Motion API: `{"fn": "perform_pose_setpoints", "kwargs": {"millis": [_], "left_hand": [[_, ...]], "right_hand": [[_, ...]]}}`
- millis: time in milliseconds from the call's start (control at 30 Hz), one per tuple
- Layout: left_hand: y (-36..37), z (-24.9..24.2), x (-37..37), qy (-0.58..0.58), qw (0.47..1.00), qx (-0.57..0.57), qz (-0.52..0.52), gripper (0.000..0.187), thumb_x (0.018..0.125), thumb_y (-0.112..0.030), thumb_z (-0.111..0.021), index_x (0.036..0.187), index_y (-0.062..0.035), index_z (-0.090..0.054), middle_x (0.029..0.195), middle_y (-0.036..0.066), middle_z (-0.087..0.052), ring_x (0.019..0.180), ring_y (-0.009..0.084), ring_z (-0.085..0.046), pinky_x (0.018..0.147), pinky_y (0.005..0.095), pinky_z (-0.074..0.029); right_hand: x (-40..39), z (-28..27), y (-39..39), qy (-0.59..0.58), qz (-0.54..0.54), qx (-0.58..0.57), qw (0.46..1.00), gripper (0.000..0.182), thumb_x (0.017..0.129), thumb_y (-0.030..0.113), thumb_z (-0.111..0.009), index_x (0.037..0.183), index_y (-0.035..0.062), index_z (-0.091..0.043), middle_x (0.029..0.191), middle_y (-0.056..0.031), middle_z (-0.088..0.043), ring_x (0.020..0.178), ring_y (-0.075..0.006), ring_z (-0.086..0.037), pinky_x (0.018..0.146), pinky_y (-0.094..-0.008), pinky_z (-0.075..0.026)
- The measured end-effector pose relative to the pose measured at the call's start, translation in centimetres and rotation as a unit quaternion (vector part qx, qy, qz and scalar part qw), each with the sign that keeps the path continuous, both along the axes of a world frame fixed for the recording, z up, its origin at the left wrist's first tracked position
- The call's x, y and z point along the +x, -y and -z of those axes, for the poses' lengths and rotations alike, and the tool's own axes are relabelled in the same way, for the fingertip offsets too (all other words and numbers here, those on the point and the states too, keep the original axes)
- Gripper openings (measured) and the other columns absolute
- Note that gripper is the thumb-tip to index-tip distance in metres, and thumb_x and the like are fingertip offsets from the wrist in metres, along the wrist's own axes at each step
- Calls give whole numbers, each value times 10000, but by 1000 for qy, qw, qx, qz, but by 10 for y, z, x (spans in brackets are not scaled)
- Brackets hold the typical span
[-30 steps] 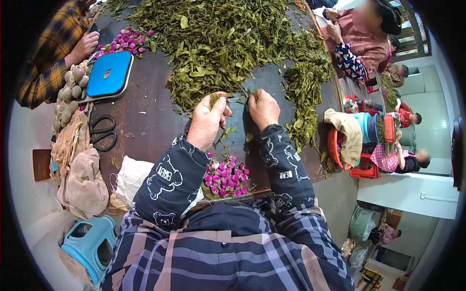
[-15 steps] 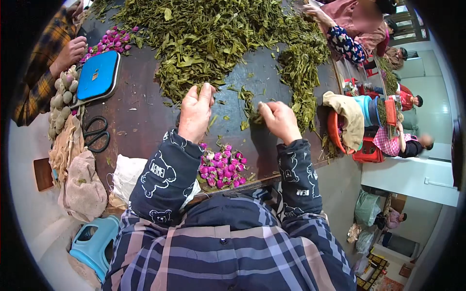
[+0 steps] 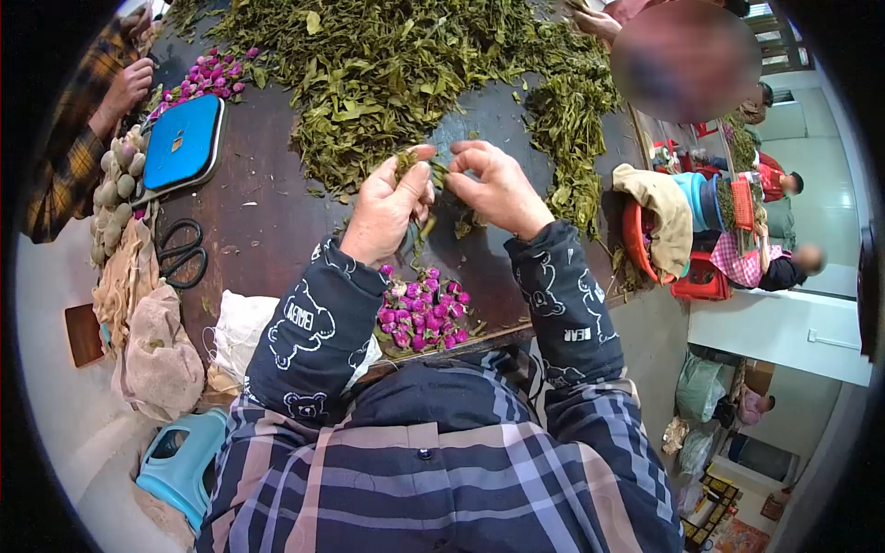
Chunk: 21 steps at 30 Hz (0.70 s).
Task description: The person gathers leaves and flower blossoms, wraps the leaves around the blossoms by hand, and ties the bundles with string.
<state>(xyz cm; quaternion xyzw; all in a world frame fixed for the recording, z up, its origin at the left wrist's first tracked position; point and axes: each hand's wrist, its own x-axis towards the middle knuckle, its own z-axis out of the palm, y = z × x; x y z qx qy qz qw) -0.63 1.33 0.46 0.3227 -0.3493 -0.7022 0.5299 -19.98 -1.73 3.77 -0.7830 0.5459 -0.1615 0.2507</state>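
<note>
My left hand is closed round a small bunch of green leaves, with a stem hanging below the fingers. Just to its right, my right hand pinches at a leaf at the bunch's edge, thumb and forefinger close together. Both hands are above the dark table. Beyond them spreads a large heap of dried green leaves, with a narrower leaf pile on the right. Pink-purple flower buds lie in a group by the near table edge, between my forearms.
At the left are a blue-topped scale, black-handled scissors, strung greenish balls and cloths. Another person's hand is near more buds. A red basin stands right; a blue stool is lower left.
My right hand has lifted from the table and moved up and left to meet my left hand. The left hand has shifted slightly right and now shows a leaf bunch.
</note>
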Motion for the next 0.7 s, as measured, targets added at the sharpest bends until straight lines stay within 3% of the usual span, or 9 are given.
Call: {"fn": "perform_pose_setpoints", "kwargs": {"millis": [167, 300, 400, 467, 533, 567, 633, 667, 700], "left_hand": [[-2, 1, 2, -91, 988, 41, 120, 187, 1008, -243, -579, 1017, -57, -597, 757, 14, -583, 616, 73, -490, 563, 195, -402], [-1, 1, 9, 47, 993, 27, 106, 219, 1015, -248, -563, 1001, -34, -605, 787, 34, -604, 633, 90, -512, 580, 209, -426], [0, 5, 8, 107, 993, -1, 38, 238, 1018, -254, -555, 996, -23, -607, 807, 41, -618, 653, 100, -530, 607, 219, -446], [2, 9, 6, 169, 985, -31, -30, 257, 1021, -260, -547, 990, -13, -609, 826, 47, -633, 673, 110, -549, 635, 229, -465], [8, 19, 6, 233, 963, -110, -80, 261, 1025, -257, -539, 989, -8, -609, 838, 50, -638, 684, 115, -557, 651, 232, -470], [12, 23, 7, 294, 928, -189, -130, 266, 1028, -255, -531, 988, -4, -608, 849, 53, -644, 695, 120, -566, 667, 235, -475], [17, 31, 7, 402, 821, -338, -224, 275, 1034, -249, -515, 985, 5, -606, 872, 58, -655, 717, 129, -583, 699, 240, -485], [16, 28, 8, 403, 821, -338, -223, 275, 1034, -249, -515, 985, 5, -606, 872, 58, -655, 717, 129, -583, 699, 240, -485], [14, 25, 8, 350, 864, -295, -211, 267, 1038, -248, -514, 990, -2, -607, 908, 70, -666, 734, 124, -592, 708, 241, -488]], "right_hand": [[26, -18, -9, 154, -11, -50, 987, 182, 864, 85, -634, 1031, 48, -696, 1293, -130, -625, 1106, -250, -612, 842, -331, -511], [15, -35, -17, 285, -11, 75, 955, 167, 885, 96, -622, 1019, 26, -693, 1267, -146, -637, 1091, -217, -619, 830, -291, -511], [-14, -31, -21, 321, 102, 98, 937, 162, 913, 105, -592, 998, 6, -689, 1098, -104, -697, 929, -164, -645, 749, -243, -503], [-35, -13, -25, 226, 228, 93, 943, 170, 932, 119, -573, 994, 5, -682, 916, -55, -708, 753, -101, -607, 652, -211, -472], [-33, -5, -31, 41, 194, 77, 977, 167, 922, 126, -572, 990, 11, -672, 814, -54, -683, 640, -141, -564, 597, -259, -465], [-30, 1, -35, 43, 195, 78, 977, 167, 922, 126, -572, 990, 11, -672, 814, -54, -683, 640, -141, -564, 597, -259, -465], [-19, 14, -43, -60, 91, -67, 992, 145, 885, 130, -599, 955, 26, -671, 807, -86, -677, 638, -208, -578, 606, -305, -474], [-11, 20, -47, -58, 75, -100, 990, 128, 871, 126, -605, 927, 30, -670, 805, -94, -677, 648, -240, -588, 618, -325, -481], [-3, 25, -50, -55, 59, -133, 988, 113, 857, 122, -611, 898, 35, -668, 804, -102, -677, 657, -273, -597, 629, -345, -489]]}}
